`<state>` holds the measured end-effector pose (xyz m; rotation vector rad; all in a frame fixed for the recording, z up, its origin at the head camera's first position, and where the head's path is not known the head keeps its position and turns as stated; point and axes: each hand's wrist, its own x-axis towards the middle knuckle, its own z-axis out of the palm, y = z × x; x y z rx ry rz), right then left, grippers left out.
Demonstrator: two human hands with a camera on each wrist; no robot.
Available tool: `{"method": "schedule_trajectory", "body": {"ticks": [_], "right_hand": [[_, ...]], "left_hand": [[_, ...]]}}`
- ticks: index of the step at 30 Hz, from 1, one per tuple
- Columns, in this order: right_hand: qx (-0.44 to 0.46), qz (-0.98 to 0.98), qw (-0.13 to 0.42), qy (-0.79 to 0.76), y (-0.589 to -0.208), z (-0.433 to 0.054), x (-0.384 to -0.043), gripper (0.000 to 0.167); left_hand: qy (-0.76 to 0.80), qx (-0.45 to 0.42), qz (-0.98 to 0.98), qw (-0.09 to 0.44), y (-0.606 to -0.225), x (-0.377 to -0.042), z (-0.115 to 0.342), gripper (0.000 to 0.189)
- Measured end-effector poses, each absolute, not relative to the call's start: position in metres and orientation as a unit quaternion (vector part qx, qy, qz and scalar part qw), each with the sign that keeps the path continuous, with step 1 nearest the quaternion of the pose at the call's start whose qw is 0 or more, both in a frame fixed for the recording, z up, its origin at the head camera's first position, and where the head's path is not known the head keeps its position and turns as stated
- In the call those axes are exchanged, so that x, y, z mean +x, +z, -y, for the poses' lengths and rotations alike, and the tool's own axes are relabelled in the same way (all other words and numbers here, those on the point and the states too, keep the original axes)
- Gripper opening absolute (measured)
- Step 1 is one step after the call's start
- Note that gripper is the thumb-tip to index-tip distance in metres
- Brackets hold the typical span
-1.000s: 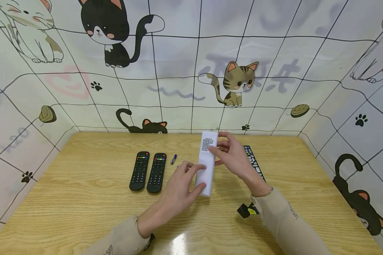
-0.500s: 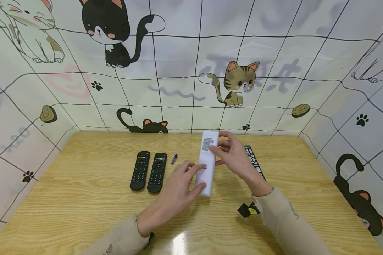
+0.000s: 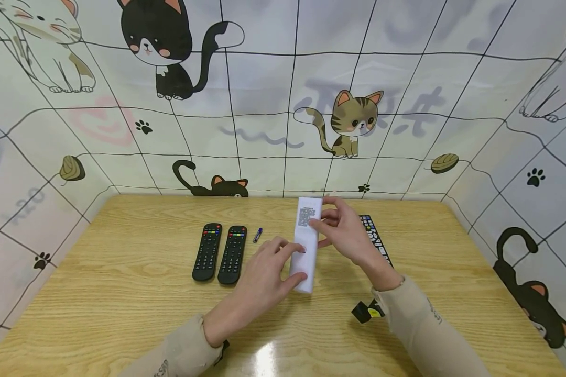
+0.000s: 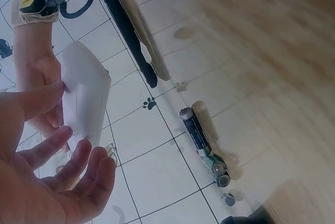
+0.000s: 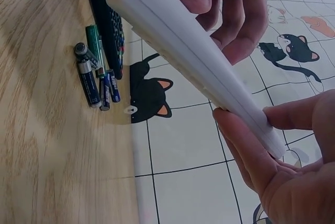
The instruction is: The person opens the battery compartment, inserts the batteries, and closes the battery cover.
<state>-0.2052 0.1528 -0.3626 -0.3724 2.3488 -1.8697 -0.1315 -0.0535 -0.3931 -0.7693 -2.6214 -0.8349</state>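
Note:
A white remote control (image 3: 303,262) is held up over the table with its back and grey printed label facing the head camera. My left hand (image 3: 264,269) grips its near half, thumb by the near end and index finger on the back. The right hand (image 3: 344,230) pinches the far half, thumb lying beside the label. From the side, in the right wrist view, the white remote (image 5: 193,51) slants between both hands, its button face turned down. On the table, several batteries (image 5: 94,72) lie together, mostly hidden behind my left hand in the head view; one battery (image 3: 258,235) shows there.
Two black remotes (image 3: 206,253) lie side by side on the wooden table (image 3: 137,314) at the left. Behind my right wrist lies another remote with large light buttons (image 3: 372,233). A black wrist-camera mount (image 3: 360,312) sits under the right cuff. Cat-print cloth (image 3: 264,104) walls the back and sides.
The white remote has shifted slightly toward the near table edge, and the fingers have moved a little with it. Both hands keep their hold.

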Motion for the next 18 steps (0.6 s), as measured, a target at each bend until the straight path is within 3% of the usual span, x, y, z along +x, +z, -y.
{"method": "schedule_trajectory", "body": {"ticks": [18], "right_hand": [[-0.147,-0.774,0.070,-0.612,-0.365,-0.147,-0.201,0.054]], "left_hand": [[-0.277,-0.270,0.921,0.045,-0.384,-0.143,0.053,0.047]]}}
